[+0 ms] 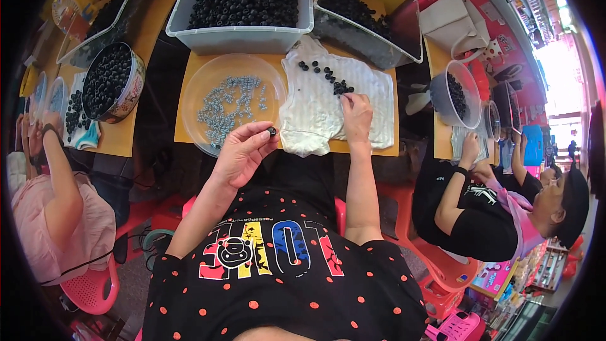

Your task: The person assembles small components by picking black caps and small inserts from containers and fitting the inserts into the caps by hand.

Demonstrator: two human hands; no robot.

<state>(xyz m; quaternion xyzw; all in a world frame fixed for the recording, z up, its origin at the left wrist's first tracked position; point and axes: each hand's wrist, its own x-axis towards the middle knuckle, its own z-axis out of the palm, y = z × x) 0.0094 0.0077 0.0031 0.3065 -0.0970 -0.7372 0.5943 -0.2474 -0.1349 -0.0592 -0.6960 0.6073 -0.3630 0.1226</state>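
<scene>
My left hand (243, 151) is raised in front of the table's near edge, thumb and forefinger pinching a small round black piece (272, 131). Down on a folded white cloth (309, 113), my right hand (358, 113) has its fingertips drawn together at a little cluster of black pieces (341, 86). Whether one of them is between those fingers is hidden. A few more black pieces lie scattered on the cloth farther back. To the left of the cloth, a round clear plastic tub (189, 104) holds many small silvery-blue metal parts (218, 110).
Behind the tub stands a translucent bin (240, 41) full of black pieces; another bin (372, 53) is beside it. A round tin (129, 91) of black pieces sits on the left table. Co-workers sit on both sides, one in pink (60, 224), one in black (486, 221).
</scene>
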